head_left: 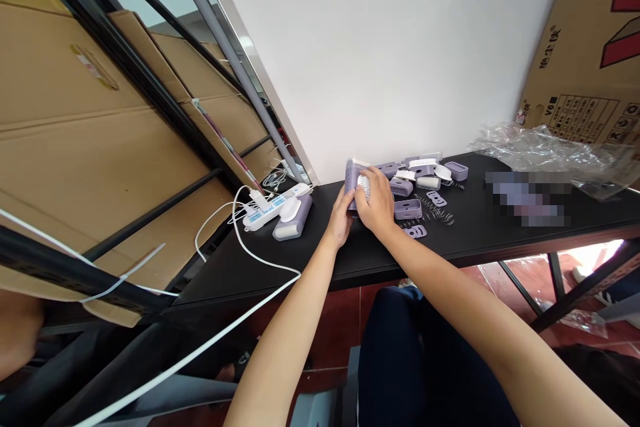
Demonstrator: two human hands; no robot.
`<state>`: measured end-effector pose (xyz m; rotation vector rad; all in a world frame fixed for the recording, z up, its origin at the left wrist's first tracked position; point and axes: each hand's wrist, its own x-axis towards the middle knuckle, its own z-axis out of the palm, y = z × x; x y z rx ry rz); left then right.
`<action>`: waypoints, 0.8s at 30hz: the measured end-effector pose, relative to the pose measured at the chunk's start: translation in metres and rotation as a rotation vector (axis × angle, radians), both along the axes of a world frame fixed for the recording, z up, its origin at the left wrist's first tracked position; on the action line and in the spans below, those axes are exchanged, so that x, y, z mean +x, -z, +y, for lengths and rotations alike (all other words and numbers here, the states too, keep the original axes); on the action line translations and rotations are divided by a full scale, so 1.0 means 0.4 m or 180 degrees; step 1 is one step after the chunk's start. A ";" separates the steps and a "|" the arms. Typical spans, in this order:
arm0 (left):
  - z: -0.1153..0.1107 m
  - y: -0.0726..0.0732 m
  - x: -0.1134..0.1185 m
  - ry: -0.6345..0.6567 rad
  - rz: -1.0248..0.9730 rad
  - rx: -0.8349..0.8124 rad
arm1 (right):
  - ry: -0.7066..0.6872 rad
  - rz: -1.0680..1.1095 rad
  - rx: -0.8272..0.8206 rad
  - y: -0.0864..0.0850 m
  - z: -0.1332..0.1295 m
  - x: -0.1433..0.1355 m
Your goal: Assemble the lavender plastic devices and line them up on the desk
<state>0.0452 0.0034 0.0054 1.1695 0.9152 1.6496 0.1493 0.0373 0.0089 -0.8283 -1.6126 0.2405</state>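
Both hands hold one purple device with a white bristled part [363, 186] above the black table [320, 257]. My left hand [341, 217] grips its lower left side, fingers closed on it. My right hand [379, 202] wraps over its right side near the bristles. Just right of my hands lie purple housings [407, 209], white brush heads [443, 172], a white cylinder [429, 182], small purple frames [437, 198] and several thin springs [440, 214]. Another purple device with a white top [295, 219] rests to the left.
A white power strip [267, 214] with plugs and a long white cable [265, 260] lies at the left. Crumpled clear plastic [550, 150] and a blurred-out item [530, 198] are at the right. A large cardboard box [585, 80] leans behind; a person's arm [20, 330] shows far left.
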 end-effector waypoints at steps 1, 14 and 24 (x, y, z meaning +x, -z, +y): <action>-0.001 -0.001 0.000 0.0001 -0.0059 -0.0050 | -0.0025 -0.0085 0.0097 0.001 0.001 0.000; -0.010 -0.010 0.005 0.0048 -0.0447 0.0065 | -0.0075 0.0355 0.0283 0.014 -0.002 -0.025; -0.010 -0.002 0.011 0.0084 -0.0165 -0.0376 | -0.0253 -0.0103 0.0138 -0.008 -0.014 -0.004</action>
